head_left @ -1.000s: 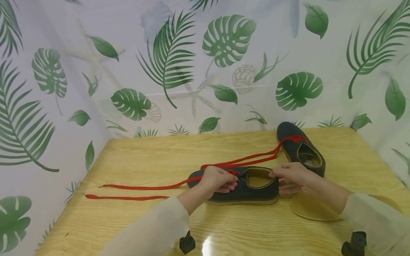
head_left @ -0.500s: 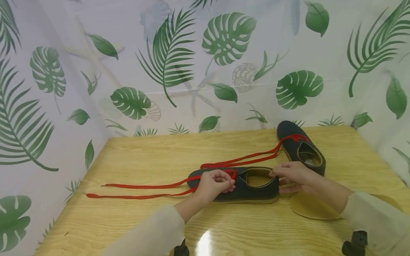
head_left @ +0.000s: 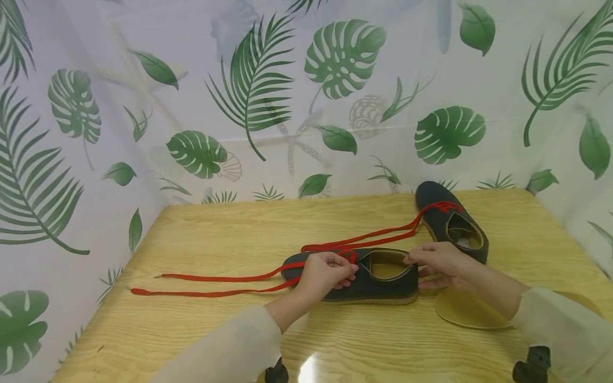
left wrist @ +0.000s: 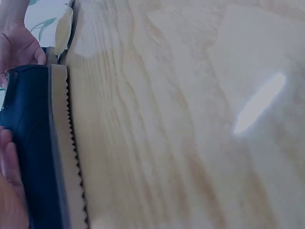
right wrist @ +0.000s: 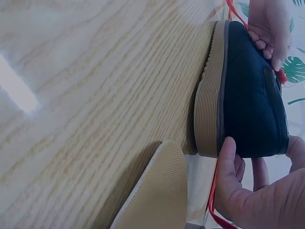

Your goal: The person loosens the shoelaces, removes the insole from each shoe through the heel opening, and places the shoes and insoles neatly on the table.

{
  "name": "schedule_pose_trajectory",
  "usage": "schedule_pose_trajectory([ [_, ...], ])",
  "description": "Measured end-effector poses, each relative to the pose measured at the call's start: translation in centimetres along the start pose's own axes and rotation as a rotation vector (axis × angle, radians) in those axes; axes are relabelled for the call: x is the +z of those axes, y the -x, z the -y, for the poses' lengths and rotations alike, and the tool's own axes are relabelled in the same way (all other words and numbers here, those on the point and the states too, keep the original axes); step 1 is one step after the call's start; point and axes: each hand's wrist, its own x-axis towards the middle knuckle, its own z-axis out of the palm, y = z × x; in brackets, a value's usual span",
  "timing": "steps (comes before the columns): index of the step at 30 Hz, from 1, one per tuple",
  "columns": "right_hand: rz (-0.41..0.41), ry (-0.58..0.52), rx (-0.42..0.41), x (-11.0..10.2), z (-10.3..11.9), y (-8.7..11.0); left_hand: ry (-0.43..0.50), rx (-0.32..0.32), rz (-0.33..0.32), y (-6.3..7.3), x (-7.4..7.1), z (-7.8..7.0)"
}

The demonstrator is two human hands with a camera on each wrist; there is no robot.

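Note:
A dark navy shoe (head_left: 378, 287) with a tan sole lies sole down on the table, toe to the left. Its red shoelace (head_left: 230, 279) runs out leftward in two long ends over the wood. My left hand (head_left: 325, 274) is over the lacing, thumb and forefinger pinched together at the near row of eyelets, on the shoelace there; the fingers partly hide it. At the back, my right hand (head_left: 438, 263) grips the heel, with a finger or thumb on the rim of the opening. The right wrist view shows that grip on the heel from the side.
A second navy shoe (head_left: 433, 205) stands behind on the right, its red laces trailing left behind the first shoe. A tan insole (head_left: 464, 314) lies under the right forearm. A leaf-print cloth (head_left: 268, 181) rises at the table's back edge.
The left hand's fingertips dipped toward the near side of the shoe, then came back up to the eyelets. The right hand keeps its hold on the heel, and the shoe stays in place.

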Motion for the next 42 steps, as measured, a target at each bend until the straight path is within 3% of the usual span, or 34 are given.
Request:
schedule_pose_trajectory([
  [6, 0.011, -0.003, 0.007, 0.1, -0.2, -0.1, 0.098, 0.090, 0.018, 0.5, 0.0, 1.6],
  [10, 0.015, -0.006, 0.002, 0.1, -0.1, 0.0, 0.108, 0.125, 0.056, 0.6, -0.2, 1.7],
  [17, 0.018, -0.001, -0.006, 0.0, 0.0, 0.2, 0.005, 0.011, 0.038, 0.0, -0.2, 0.2],
  [21, 0.023, -0.006, -0.004, 0.0, 0.0, 0.3, -0.033, -0.014, 0.057, 0.0, -0.2, -0.2],
  [31, 0.024, -0.019, 0.005, -0.2, 0.0, 0.2, 0.154, -0.089, 0.122, -0.1, -1.6, 0.7],
  [36, 0.028, -0.018, 0.008, -0.1, 0.0, 0.0, 0.244, -0.074, 0.125, 0.0, -2.2, 0.7],
  [42, 0.015, -0.012, 0.015, -0.2, 0.0, -0.2, 0.272, -0.058, 0.142, 0.0, -2.1, 0.2],
])
